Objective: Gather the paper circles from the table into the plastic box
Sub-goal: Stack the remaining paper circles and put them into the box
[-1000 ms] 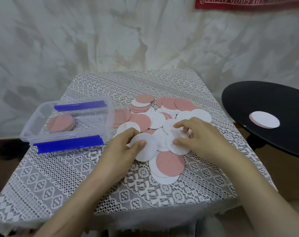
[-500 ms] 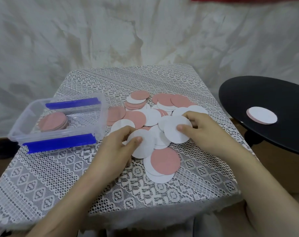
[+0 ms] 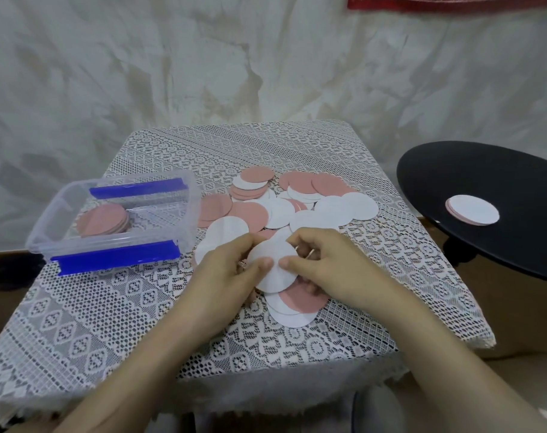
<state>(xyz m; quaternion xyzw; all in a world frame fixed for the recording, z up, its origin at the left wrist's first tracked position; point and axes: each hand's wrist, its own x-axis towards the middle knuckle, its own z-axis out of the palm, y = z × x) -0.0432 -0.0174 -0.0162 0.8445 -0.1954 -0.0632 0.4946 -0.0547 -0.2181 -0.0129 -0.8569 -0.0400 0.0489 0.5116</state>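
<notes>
Squarely between both hands (image 3: 222, 276): paper circle (image 3: 272, 250)

The desk (image 3: 297, 348) is square and covered to its edges by a white lace cloth (image 3: 109, 307), which hangs over the near side. At the left stands a clear plastic box (image 3: 184, 220) with no lid and a blue clip (image 3: 116, 257) on each long side; a low stack of pink discs (image 3: 105, 218) lies inside it. Just right of the box, loose paper circles (image 3: 347, 207), pink and white, overlap in a heap across the middle of the cloth. Beside the desk at the right, a black round table (image 3: 484, 182) carries a small stack of circles (image 3: 473, 210), white side up.
</notes>
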